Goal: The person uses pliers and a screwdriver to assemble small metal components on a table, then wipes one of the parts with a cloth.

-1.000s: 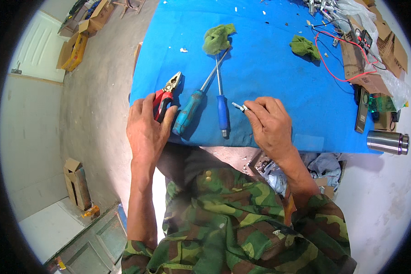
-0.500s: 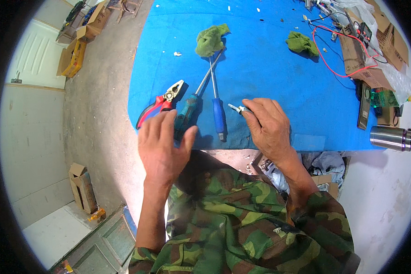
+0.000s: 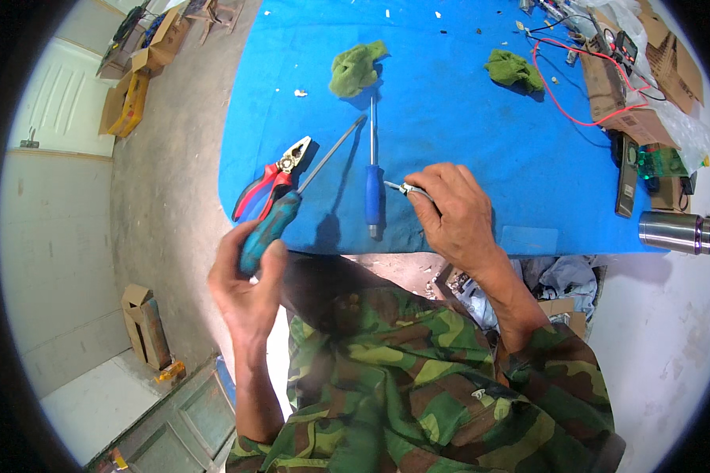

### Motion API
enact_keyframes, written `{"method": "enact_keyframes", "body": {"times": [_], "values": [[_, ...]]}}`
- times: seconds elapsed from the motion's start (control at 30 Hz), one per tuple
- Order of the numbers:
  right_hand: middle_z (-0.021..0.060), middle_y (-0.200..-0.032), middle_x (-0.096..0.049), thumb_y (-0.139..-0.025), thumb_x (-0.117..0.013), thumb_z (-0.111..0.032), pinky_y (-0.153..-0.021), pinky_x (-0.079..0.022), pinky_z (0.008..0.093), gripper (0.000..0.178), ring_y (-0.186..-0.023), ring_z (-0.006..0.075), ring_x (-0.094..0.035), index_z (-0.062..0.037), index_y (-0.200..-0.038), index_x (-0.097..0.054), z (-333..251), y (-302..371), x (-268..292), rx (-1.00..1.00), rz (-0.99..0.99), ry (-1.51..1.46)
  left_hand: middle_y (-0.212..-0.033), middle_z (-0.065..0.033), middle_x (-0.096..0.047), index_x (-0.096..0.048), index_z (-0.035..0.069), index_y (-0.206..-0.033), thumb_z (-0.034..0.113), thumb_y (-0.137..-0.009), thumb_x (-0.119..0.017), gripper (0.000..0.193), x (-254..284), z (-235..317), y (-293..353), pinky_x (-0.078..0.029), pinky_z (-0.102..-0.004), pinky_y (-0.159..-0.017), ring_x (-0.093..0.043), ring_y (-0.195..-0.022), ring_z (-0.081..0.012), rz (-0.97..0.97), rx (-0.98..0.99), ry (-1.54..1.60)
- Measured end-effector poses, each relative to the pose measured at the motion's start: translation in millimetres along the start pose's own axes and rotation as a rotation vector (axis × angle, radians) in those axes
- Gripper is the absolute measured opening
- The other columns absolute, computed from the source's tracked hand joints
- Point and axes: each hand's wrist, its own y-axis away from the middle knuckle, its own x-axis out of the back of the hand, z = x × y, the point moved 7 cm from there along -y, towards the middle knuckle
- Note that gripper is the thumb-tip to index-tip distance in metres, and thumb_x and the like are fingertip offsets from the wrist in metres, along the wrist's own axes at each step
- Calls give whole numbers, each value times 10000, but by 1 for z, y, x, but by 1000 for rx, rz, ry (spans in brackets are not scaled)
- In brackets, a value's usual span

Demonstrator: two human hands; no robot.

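Observation:
My left hand point(image 3: 246, 290) grips the teal handle of a screwdriver point(image 3: 270, 229), lifted off the cloth with its shaft slanting up to the right. Red-and-blue handled pliers point(image 3: 275, 178) lie just beyond it, their jaws parted. A second screwdriver with a blue handle point(image 3: 373, 196) rests on the cloth between my hands, shaft pointing away from me. Between the thumb and fingers of my right hand point(image 3: 459, 214) is a small whitish metal piece point(image 3: 404, 188) with a thin tip; its kind is too small to tell.
Blue cloth point(image 3: 426, 110) covers the table. Two green rags, one at the middle point(image 3: 356, 68) and one further right point(image 3: 514, 70), lie on it. At the right edge stand a steel flask point(image 3: 675, 232), a cardboard box point(image 3: 607, 91) and a red cable point(image 3: 546, 87).
My left hand has taken hold of the teal screwdriver, raised it off the cloth and drawn it back toward me. My right hand has shifted slightly left with the small piece.

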Motion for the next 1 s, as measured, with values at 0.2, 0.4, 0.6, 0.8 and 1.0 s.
{"method": "enact_keyframes", "body": {"times": [0.2, 0.4, 0.6, 0.8, 1.0], "values": [[96, -1005, -653, -918, -737, -137, -759, -503, 441, 147, -905, 314, -621, -66, -1044, -709, -1, -1, -1, 7, -26, -11, -1072, -190, -743, -643, -61, -1225, 64, -933, -679, 320, 40, 44, 9, -556, -290, -642, -720, -792, -185, 180, -85, 236], [88, -985, -651, -916, -742, -138, -751, -501, 442, 143, -895, 312, -619, -68, -1036, -707, -2, -1, -1, 3, -30, -30, -1085, -240, -734, -584, -44, -1234, 265, -916, -830, 507, 37, 82, 21, -588, -308, -595, -719, -714, -212, 142, -258, 398], [82, -988, -644, -912, -747, -132, -755, -503, 431, 148, -903, 302, -614, -69, -1038, -703, -3, -3, 1, 11, -30, -31, -1056, -233, -733, -579, -57, -1243, 246, -912, -845, 522, 23, 100, 23, -590, -306, -615, -715, -711, -212, 94, -285, 359], [76, -995, -635, -910, -746, -127, -761, -504, 426, 152, -910, 298, -610, -72, -1044, -702, 1, 0, -1, 0, -39, -31, -1063, -224, -733, -587, -59, -1236, 196, -913, -828, 477, 12, 100, 18, -600, -294, -664, -726, -734, -209, 38, -304, 342], [77, -999, -635, -902, -749, -125, -762, -504, 420, 173, -910, 295, -610, -76, -1061, -702, -2, -2, 0, 0, -50, -37, -1060, -217, -732, -592, -57, -1231, 284, -945, -808, 495, 12, 97, 17, -573, -293, -617, -693, -690, -182, 45, -336, 238]]}}
